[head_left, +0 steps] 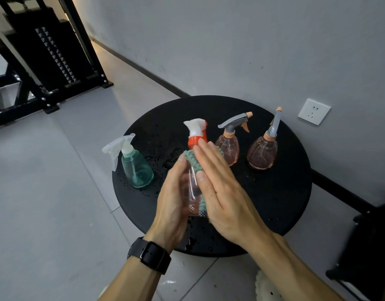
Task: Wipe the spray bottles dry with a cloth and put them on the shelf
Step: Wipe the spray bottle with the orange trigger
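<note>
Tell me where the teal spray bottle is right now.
In the head view the teal spray bottle stands upright near the left edge of the round black table, just left of the left hand gripping the pink bottle.

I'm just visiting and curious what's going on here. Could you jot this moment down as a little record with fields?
setting: round black table with water drops, by a grey wall
bottle in hand: clear pink bottle with orange collar, lifted over the table
left hand: grips the bottle's body
right hand: flat fingers press a green cloth to the bottle
standing on the table: teal bottle, two pink bottles with grey triggers
shelf: black rack at upper left
stage: wiping, nothing shelved yet
</note>
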Demonstrator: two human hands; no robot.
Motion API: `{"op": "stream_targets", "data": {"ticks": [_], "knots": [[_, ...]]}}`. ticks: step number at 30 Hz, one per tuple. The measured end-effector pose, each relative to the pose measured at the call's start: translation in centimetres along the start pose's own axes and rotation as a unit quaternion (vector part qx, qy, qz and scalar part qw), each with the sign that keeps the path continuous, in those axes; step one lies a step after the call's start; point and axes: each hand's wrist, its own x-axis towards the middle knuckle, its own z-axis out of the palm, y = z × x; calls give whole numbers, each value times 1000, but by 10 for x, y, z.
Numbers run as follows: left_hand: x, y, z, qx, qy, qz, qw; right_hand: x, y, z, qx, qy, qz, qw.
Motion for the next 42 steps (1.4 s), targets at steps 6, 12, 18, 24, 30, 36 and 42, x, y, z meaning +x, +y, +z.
{"op": "stream_targets", "data": {"ticks": [6,12,18,24,30,36,42], "knots": [[5,5,-9,-52,45,20,997,-6,-4,15,-3,-4,-39,999],[6,0,-11,14,44,-5,999,-5,-2,13,-48,1,-55,997],[0,-3,-3,96,-42,-82,991,1,5,-2,-30,14,6,999],[-2,-6,1,80,-27,-77,993,3,5,-5,-18,-1,27,999],[0,-3,0,-4,-11,-44,999,0,3,1,10,-3,32,999],[9,5,-12,-53,-9,-30,998,-7,-2,14,16,15,-11,1000],[8,5,-13,-35,-22,-19,999,-7,-1,11,4,22,-21,1000]]}}
